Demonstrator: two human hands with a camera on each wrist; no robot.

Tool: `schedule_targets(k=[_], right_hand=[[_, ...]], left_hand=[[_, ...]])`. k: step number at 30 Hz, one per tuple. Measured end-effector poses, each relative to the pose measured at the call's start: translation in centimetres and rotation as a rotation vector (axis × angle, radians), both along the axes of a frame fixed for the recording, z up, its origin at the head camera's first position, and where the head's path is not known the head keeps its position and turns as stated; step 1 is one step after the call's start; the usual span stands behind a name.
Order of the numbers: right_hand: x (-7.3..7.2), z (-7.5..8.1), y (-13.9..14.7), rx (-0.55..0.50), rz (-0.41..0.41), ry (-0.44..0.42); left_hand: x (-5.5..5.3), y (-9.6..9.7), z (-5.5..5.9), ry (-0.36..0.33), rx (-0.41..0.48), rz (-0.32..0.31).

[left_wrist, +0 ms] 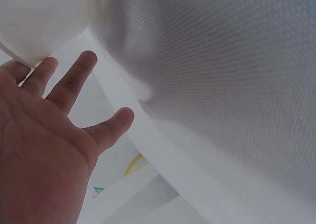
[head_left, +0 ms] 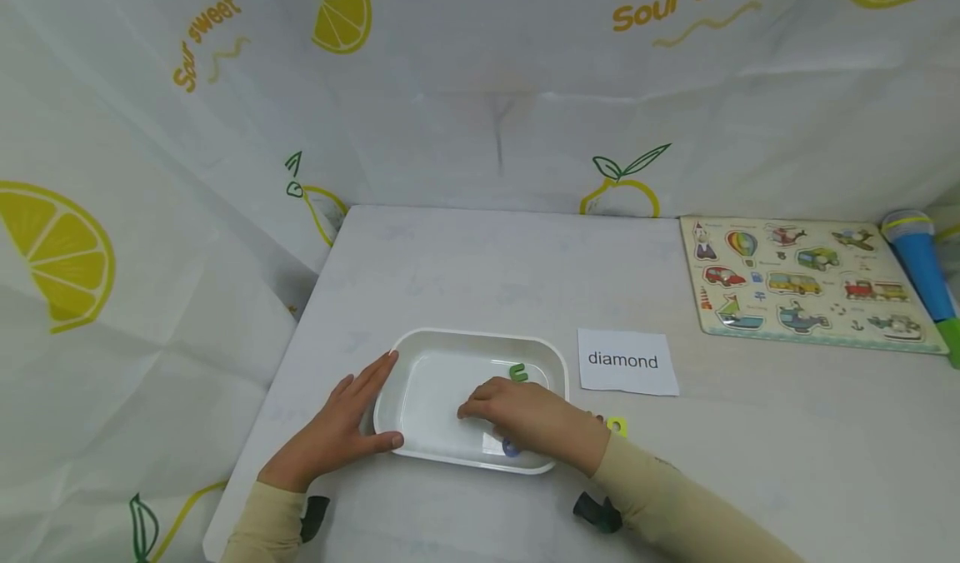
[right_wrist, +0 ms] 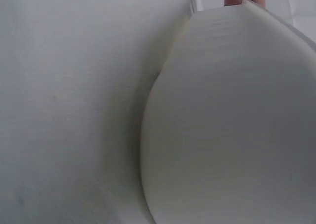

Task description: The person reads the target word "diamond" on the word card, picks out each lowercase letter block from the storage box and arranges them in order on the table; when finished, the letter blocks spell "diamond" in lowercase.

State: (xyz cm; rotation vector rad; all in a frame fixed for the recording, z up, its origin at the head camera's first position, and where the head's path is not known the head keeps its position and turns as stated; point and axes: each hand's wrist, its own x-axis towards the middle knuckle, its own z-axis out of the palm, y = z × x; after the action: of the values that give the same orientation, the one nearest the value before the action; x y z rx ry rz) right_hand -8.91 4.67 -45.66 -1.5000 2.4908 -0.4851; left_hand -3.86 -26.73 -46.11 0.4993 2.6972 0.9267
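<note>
A white tray (head_left: 427,380) lies on the table. My left hand (head_left: 337,430) rests at its left end, fingers and thumb spread along the rim. In the left wrist view, straight fingers of that hand (left_wrist: 54,110) touch the tray's outer side (left_wrist: 39,21). My right hand (head_left: 532,417) is over the tray's right half, its fingers bent down; whether they pinch anything is hidden. Beyond it lies a green letter n or u (head_left: 517,372); a purple piece (head_left: 511,448) is partly covered by the hand. The tray's outer wall (right_wrist: 232,115) fills much of the right wrist view.
Right of the tray lies a card reading "diamond" (head_left: 628,362). A yellow letter piece (head_left: 617,426) and a small brown bit sit beside my right wrist. Farther right are a vehicle picture puzzle board (head_left: 810,286) and a blue toy microphone (head_left: 922,271). Printed cloth hangs behind.
</note>
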Motion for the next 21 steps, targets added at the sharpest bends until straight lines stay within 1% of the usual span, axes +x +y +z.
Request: schedule_targets(k=[4, 7, 9, 11, 13, 16, 19, 21], right_hand=[[0.0, -0.4, -0.3, -0.022, 0.015, 0.136], [-0.1, -0.6, -0.5, -0.021, 0.011, 0.169], [-0.1, -0.5, -0.5, 0.003, 0.003, 0.165], [-0.1, -0.3, -0.5, 0.015, -0.007, 0.128], [-0.1, 0.0, -0.3, -0.010, -0.025, 0.053], [-0.2, 0.9, 0.5, -0.147, -0.037, -0.056], [-0.6, 2.1, 2.1, -0.305, -0.019, -0.123], [-0.9, 3.1, 3.5, -0.353, -0.024, -0.160]], left_hand=[[0.0, 0.0, 0.0, 0.005, -0.003, 0.000], [0.0, 0.0, 0.0, -0.001, -0.005, 0.004], [0.0, 0.0, 0.0, -0.004, -0.006, 0.006], [0.0, 0.0, -0.1, -0.003, -0.007, 0.007], [0.0, 0.0, -0.1, -0.001, -0.009, 0.006], [0.0, 0.0, -0.1, 0.000, -0.014, 0.003], [0.0, 0.0, -0.1, 0.000, -0.018, 0.000], [-0.1, 0.0, -0.1, 0.003, -0.022, -0.001]])
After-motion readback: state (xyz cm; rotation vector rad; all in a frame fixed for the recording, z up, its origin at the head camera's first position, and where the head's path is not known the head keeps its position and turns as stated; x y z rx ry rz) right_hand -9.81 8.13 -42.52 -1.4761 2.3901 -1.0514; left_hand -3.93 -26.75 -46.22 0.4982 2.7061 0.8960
